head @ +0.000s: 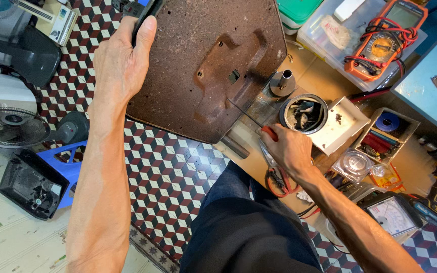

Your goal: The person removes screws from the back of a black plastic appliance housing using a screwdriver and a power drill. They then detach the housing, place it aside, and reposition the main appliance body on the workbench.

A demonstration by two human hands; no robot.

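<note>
Dark trousers (244,227) filled the near foreground, below the rusty metal plate (203,65). At that plate's upper left edge the left hand (120,58) gripped it, fingers wrapped over the rim. Just under the plate's lower right edge, the right hand (289,149) clasped a red-handled screwdriver (259,126), its shaft touching the plate's underside.

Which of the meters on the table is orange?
The multimeter lying in the clear plastic bin at the top, red leads coiled on it. The other meter, near the right hand, is pale with a needle dial.
</note>
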